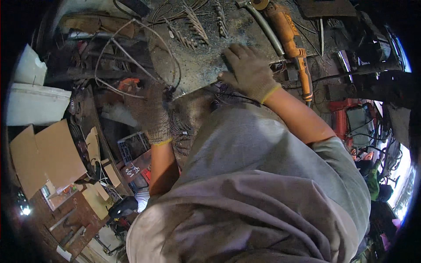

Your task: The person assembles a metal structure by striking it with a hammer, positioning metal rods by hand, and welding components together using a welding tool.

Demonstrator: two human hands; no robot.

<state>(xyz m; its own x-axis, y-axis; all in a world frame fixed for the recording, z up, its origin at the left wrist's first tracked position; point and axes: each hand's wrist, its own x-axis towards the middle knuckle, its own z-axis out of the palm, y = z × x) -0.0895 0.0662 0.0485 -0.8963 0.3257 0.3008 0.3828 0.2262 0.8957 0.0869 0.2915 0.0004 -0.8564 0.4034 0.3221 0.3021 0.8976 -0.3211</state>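
Observation:
My left hand (151, 111), in a knitted work glove, is beside the near left corner of the metal worktop (199, 63). Its fingers are partly in shadow and look closed around a thin wire hoop (101, 55) with a straight bar across it; the hoop rises past the table corner. My right hand (250, 70), gloved too, lies palm down at the near edge of the worktop with fingers stretched and thumb apart, holding nothing. To its right are an orange angle grinder (287, 33) and a hammer with a metal tube handle (269, 33).
Short metal rods (196, 24) lie in rows at the back of the worktop, beside coiled wire (164, 13). Cardboard (52, 153) and a white container (37, 105) are at the left. A red open case (344, 120) stands at the right. Loose cables run beyond the grinder.

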